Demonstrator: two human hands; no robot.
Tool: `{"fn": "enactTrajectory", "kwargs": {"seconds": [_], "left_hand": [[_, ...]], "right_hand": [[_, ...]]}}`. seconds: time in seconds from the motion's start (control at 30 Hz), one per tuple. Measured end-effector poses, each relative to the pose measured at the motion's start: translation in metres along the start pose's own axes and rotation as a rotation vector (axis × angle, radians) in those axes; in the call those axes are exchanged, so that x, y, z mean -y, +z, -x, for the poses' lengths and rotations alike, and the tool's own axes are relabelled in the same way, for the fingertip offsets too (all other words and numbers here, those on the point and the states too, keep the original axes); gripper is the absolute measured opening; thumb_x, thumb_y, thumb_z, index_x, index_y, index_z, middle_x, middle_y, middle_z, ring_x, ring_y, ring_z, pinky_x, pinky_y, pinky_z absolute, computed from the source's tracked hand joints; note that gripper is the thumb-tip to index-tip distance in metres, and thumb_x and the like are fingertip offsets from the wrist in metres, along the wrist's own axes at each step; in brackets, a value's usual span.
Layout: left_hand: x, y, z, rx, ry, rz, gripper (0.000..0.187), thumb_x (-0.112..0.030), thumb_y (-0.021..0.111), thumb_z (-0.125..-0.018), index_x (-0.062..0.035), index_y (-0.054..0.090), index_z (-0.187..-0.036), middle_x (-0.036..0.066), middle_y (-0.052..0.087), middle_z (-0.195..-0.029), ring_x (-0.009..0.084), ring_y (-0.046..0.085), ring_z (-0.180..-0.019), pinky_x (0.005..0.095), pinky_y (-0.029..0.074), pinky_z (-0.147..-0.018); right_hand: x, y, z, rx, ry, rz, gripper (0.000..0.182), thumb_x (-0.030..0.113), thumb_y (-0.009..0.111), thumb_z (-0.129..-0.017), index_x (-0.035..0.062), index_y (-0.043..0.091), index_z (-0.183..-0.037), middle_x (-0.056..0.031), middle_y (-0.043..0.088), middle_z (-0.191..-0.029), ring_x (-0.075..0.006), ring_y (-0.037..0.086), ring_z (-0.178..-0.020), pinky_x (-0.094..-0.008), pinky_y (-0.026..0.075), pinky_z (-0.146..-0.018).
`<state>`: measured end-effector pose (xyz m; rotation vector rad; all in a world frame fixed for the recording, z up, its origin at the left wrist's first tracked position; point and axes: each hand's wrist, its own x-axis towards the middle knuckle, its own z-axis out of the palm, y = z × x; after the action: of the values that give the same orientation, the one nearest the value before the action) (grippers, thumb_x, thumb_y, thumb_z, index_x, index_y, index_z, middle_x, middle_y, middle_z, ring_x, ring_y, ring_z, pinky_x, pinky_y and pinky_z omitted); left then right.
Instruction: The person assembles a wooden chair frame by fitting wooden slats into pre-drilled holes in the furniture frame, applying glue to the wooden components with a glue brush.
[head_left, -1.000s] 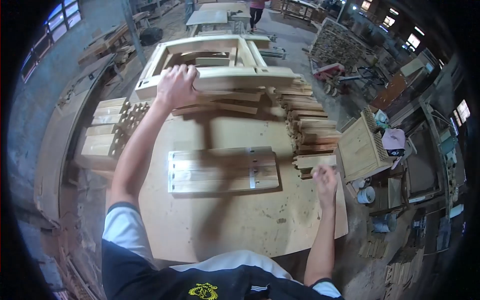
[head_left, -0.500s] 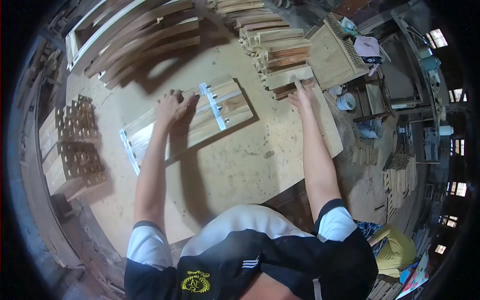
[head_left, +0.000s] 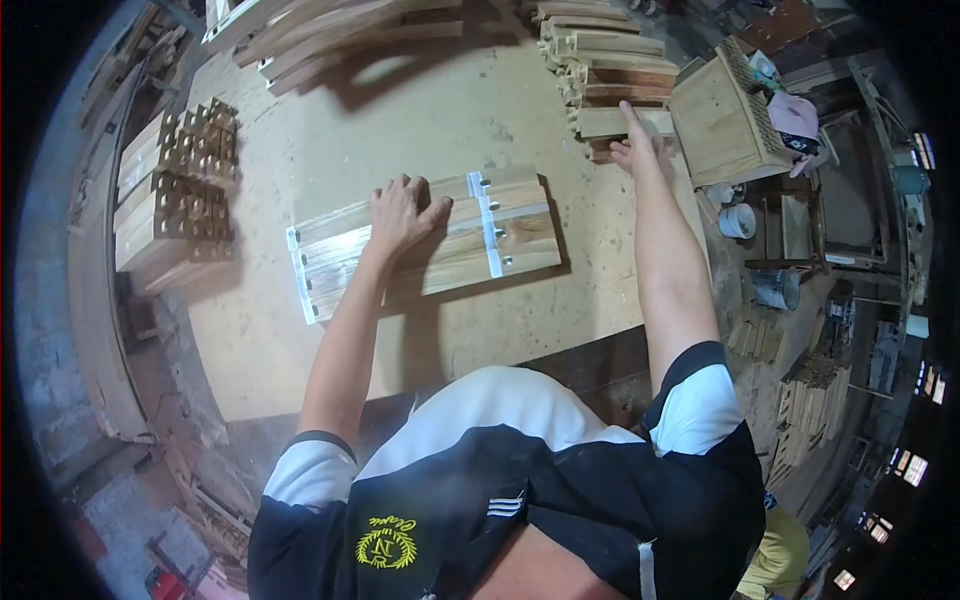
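Note:
A flat row of wooden boards lies on the worktable, crossed by a white strip with dark holes beside it. A second white strip runs along its left end. My left hand rests on the boards, fingers apart, fingertips at their far edge. My right hand is at the near end of a row of stacked wooden pieces. Its index finger stretches across the nearest pale piece, and the thumb is apart. Part of that piece is hidden behind the hand.
Holed wooden blocks stand at the table's left. Long curved pieces lie at the back. A wooden box adjoins the right stack, with buckets beyond. A person in yellow trousers is at lower right.
The view has shifted, so the table appears turned and higher in the picture. My left hand stays on the boards, and my right hand remains by the nearest stacked piece.

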<state>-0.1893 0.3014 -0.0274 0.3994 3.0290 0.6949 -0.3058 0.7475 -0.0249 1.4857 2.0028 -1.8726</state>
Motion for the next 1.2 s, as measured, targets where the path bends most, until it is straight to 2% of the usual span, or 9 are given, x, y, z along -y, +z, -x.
{"fn": "enactTrajectory", "kwargs": {"seconds": [0.2,0.4,0.53,0.57,0.67,0.83,0.9,1.03,1.2], "left_hand": [[-0.018,-0.002,0.049,0.026,0.018,0.000,0.058,-0.057,0.062,-0.085,-0.0063,0.065,-0.114,0.016,0.061,-0.109,0.0323,0.055,-0.106,0.0486,0.035,-0.096],[-0.060,-0.023,0.081,-0.326,0.034,0.220,0.064,-0.043,0.072,-0.083,-0.0073,0.054,-0.133,0.019,0.055,-0.130,0.0358,0.049,-0.122,0.0497,0.029,-0.108],[-0.129,-0.006,0.123,0.157,-0.260,1.287,0.074,-0.031,0.074,-0.088,-0.0017,0.039,-0.146,0.014,0.055,-0.133,0.0249,0.055,-0.119,0.0406,0.044,-0.103],[-0.138,0.009,0.129,0.224,-0.190,1.274,0.079,-0.032,0.075,-0.088,-0.0029,0.035,-0.149,0.015,0.053,-0.135,0.0247,0.052,-0.124,0.0388,0.044,-0.104],[-0.181,0.024,0.130,0.227,-0.193,1.654,0.075,-0.038,0.073,-0.089,-0.0034,0.038,-0.145,0.014,0.052,-0.135,0.0256,0.052,-0.125,0.0417,0.046,-0.102],[-0.199,-0.011,0.096,-0.074,-0.304,1.995,0.058,-0.039,0.065,-0.094,-0.0053,0.040,-0.134,0.014,0.059,-0.123,0.0259,0.061,-0.112,0.0449,0.051,-0.092],[-0.177,-0.012,0.084,-0.147,-0.364,1.948,0.061,-0.035,0.072,-0.090,-0.0019,0.042,-0.131,0.014,0.061,-0.117,0.0233,0.063,-0.106,0.0424,0.052,-0.092],[-0.178,-0.044,0.098,-0.214,-0.145,1.718,0.043,-0.018,0.078,-0.083,0.0009,0.059,-0.117,0.014,0.065,-0.113,0.0214,0.063,-0.108,0.0400,0.051,-0.095],[-0.207,-0.062,0.126,-0.245,0.757,0.453,0.059,-0.013,0.082,-0.070,0.0000,0.060,-0.123,0.021,0.055,-0.137,0.0365,0.047,-0.135,0.0480,0.037,-0.113]], "right_hand": [[-0.016,-0.016,0.004,0.101,-0.039,-0.171,0.093,0.047,0.084,-0.063,0.0018,0.038,-0.130,-0.0156,0.054,-0.099,-0.0274,0.065,-0.083,-0.0394,0.059,-0.064],[-0.107,-0.065,0.103,0.505,-0.348,-0.721,0.028,0.017,0.062,-0.091,0.0077,0.057,-0.116,-0.0091,0.065,-0.108,-0.0270,0.067,-0.097,-0.0489,0.060,-0.078],[-0.139,-0.081,0.216,0.788,-0.374,-0.824,0.051,0.007,0.067,-0.085,0.0111,0.051,-0.134,-0.0080,0.063,-0.124,-0.0269,0.064,-0.112,-0.0457,0.056,-0.096],[-0.148,-0.083,0.224,0.802,-0.340,-0.822,0.052,0.008,0.070,-0.084,0.0109,0.052,-0.133,-0.0072,0.063,-0.124,-0.0265,0.063,-0.113,-0.0454,0.055,-0.098],[-0.142,-0.073,0.276,0.788,-0.243,-0.897,0.036,0.008,0.072,-0.085,0.0085,0.061,-0.120,-0.0071,0.068,-0.106,-0.0236,0.067,-0.101,-0.0406,0.058,-0.094],[-0.157,-0.084,0.294,1.031,-0.322,-0.212,0.021,0.015,0.064,-0.094,0.0041,0.064,-0.112,-0.0070,0.068,-0.110,-0.0187,0.068,-0.096,-0.0349,0.057,-0.087],[-0.158,-0.103,0.302,1.253,-0.327,0.130,0.021,0.023,0.065,-0.096,0.0025,0.065,-0.094,-0.0054,0.070,-0.084,-0.0132,0.067,-0.077,-0.0279,0.054,-0.070],[-0.135,-0.123,0.313,1.185,-0.209,-0.063,0.046,0.048,0.055,-0.098,0.0033,0.066,-0.094,-0.0078,0.069,-0.082,-0.0153,0.067,-0.077,-0.0288,0.053,-0.062],[-0.119,-0.110,0.306,1.265,-0.029,-0.364,0.039,0.040,0.058,-0.096,0.0035,0.066,-0.109,-0.0050,0.070,-0.093,-0.0118,0.066,-0.079,-0.0262,0.053,-0.071]]}}
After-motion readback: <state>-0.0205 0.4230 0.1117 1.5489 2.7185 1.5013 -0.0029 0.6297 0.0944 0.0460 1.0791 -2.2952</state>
